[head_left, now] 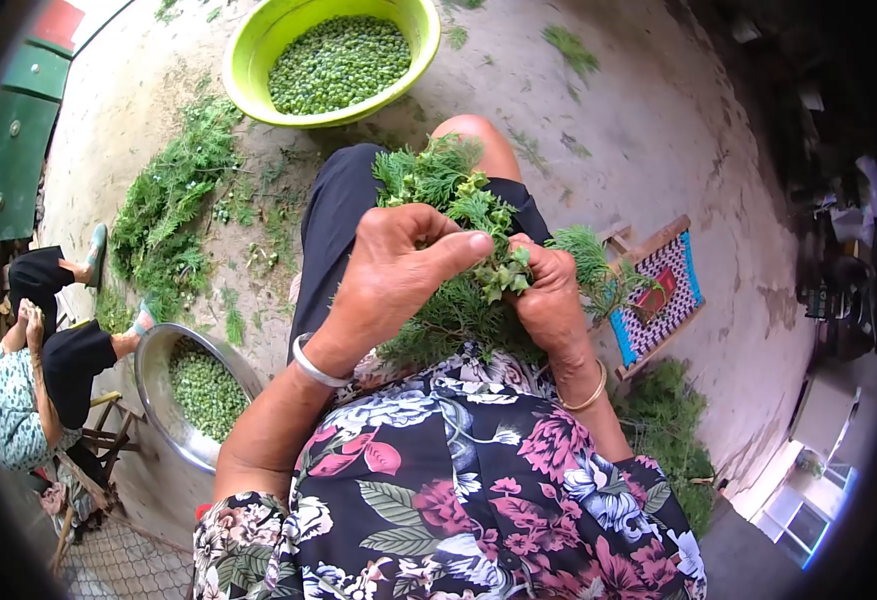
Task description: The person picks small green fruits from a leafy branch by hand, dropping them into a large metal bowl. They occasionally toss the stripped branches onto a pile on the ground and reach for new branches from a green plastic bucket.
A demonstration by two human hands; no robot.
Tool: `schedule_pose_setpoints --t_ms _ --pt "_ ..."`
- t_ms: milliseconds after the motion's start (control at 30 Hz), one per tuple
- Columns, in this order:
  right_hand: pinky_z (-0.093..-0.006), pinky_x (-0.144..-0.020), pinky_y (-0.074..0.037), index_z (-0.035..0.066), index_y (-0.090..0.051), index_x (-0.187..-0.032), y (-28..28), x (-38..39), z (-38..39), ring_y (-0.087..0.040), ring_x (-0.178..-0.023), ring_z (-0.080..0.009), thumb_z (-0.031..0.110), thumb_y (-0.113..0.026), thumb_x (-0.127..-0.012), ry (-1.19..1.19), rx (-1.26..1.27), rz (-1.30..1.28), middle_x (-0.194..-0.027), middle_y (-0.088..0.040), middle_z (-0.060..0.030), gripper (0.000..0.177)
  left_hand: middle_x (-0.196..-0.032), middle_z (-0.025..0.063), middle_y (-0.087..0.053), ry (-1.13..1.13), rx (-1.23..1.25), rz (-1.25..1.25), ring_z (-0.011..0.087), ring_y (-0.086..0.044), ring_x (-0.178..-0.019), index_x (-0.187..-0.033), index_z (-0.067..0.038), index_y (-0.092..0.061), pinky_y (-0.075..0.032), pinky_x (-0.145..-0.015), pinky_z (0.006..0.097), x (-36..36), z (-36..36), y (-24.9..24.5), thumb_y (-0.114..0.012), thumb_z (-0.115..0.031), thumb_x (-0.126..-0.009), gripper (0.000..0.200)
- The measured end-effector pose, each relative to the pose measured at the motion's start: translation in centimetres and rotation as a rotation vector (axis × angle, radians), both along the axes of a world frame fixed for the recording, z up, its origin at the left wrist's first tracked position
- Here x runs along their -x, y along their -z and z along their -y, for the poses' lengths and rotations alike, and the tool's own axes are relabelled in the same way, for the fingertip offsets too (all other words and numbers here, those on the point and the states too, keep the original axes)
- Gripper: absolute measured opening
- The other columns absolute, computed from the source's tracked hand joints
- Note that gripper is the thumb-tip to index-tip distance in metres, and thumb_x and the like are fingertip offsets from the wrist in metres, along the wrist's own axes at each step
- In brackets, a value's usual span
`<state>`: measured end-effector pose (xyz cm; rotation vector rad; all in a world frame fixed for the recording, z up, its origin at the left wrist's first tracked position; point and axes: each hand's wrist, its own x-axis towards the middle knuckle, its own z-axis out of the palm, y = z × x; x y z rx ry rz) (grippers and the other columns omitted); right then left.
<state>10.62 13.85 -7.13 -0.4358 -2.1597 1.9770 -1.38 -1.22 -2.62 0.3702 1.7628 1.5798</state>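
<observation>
Head view: our left hand (398,272) and right hand (548,300) clasp sprigs (438,180) below the green bowl (426,40). Clippings (173,200) litter the concrete floor (638,130) left of it.

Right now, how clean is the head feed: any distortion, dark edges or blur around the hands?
Head view: strong fisheye curves the ground and the green bowl; black vignette rims both sides; daylight is soft, no glare; left hand, right hand and the leafy sprigs are sharp; the far right lies in deep shadow.
</observation>
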Motion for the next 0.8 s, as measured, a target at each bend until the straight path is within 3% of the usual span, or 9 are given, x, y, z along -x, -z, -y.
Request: schedule_pose_setpoints --t_ms 100,333,433,500,633,700,733,800 --pt "-0.0269 -0.069 -0.044 0.0 -0.068 -0.087 -0.3 0.2 0.3 -0.054 -0.073 -0.0136 -0.011 -0.059 -0.075 -0.019 -0.104 -0.031 -0.076 -0.062 -0.0033 0.019 -0.067 -0.0001 -0.062 0.101 0.015 -0.111 0.0039 -0.052 -0.061 -0.084 0.005 -0.067 -0.041 -0.053 0.0208 0.2 -0.3 0.4 -0.073 -0.013 -0.083 0.019" --pt "-0.0272 -0.069 -0.044 0.0 -0.067 -0.087 -0.3 0.2 0.5 -0.054 -0.073 -0.0149 -0.012 -0.057 -0.075 0.021 -0.072 0.019 -0.075 -0.062 -0.0039 0.02 -0.07 0.0 -0.06 0.074 -0.071 -0.147 0.004 -0.051 -0.058 -0.091 0.005 -0.064 -0.04 -0.05 0.0196 0.0 0.7 1.0 -0.068 -0.004 -0.085 0.012" --pt "-0.0274 -0.069 -0.044 0.0 -0.068 -0.088 -0.4 0.3 0.3 -0.055 -0.073 -0.0151 -0.012 -0.057 -0.076 0.0 -0.077 0.011 -0.076 -0.063 -0.0043 0.02 -0.068 -0.0012 -0.058 0.086 -0.139 0.035 0.0029 -0.046 -0.056 -0.087 0.003 -0.064 -0.036 -0.047 0.022 0.1 1.2 1.1 -0.069 -0.009 -0.085 0.013" --pt "-0.0274 -0.069 -0.045 0.0 -0.068 -0.088 -0.2 0.2 0.2 -0.056 -0.073 -0.0152 -0.012 -0.057 -0.076 -0.034 -0.092 -0.01 -0.077 -0.064 -0.0045 0.021 -0.068 -0.0011 -0.057 0.121 -0.397 0.51 0.0035 -0.046 -0.054 -0.09 0.001 -0.062 -0.034 -0.045 0.0207 0.4 1.5 1.6 -0.066 -0.007 -0.087 0.01" --pt "-0.0272 -0.069 -0.045 0.0 -0.069 -0.092 0.0 0.0 0.0 -0.056 -0.074 -0.0146 -0.011 -0.058 -0.077 0.002 -0.067 -0.02 -0.079 -0.065 -0.0049 0.022 -0.07 0.0029 -0.058 0.075 -0.263 0.361 0.0052 -0.046 -0.051 -0.092 0.001 -0.06 -0.032 -0.042 0.0204 0.2 1.2 0.9 -0.063 -0.008 -0.089 0.01" --pt "-0.0272 -0.069 -0.045 0.001 -0.069 -0.093 -0.1 0.0 0.2 -0.056 -0.074 -0.0145 -0.011 -0.058 -0.077 -0.02 -0.096 -0.027 -0.08 -0.065 -0.005 0.023 -0.074 0.0081 -0.062 0.099 -0.381 0.621 0.0074 -0.049 -0.052 -0.096 0.004 -0.059 -0.034 -0.041 0.021 0.3 1.4 1.1 -0.06 -0.009 -0.09 0.015" --pt "-0.0273 -0.07 -0.045 0.001 -0.069 -0.093 -0.1 0.1 0.3 -0.057 -0.074 -0.0143 -0.012 -0.058 -0.077 0.002 -0.069 -0.015 -0.08 -0.065 -0.0048 0.023 -0.074 0.0081 -0.062 0.099 -0.381 0.621 0.0074 -0.049 -0.052 -0.096 0.004 -0.059 -0.034 -0.041 0.021 0.3 1.5 1.3 -0.06 -0.009 -0.09 0.015" --pt "-0.0273 -0.07 -0.045 0.001 -0.069 -0.094 -0.2 0.1 0.4 -0.057 -0.074 -0.0141 -0.012 -0.058 -0.078 0.029 -0.043 -0.001 -0.08 -0.065 -0.0047 0.024 -0.078 0.0122 -0.065 0.099 -0.675 0.848 0.0093 -0.053 -0.053 -0.101 0.007 -0.058 -0.036 -0.04 0.0215 0.4 1.8 2.0 -0.058 -0.011 -0.092 0.02"
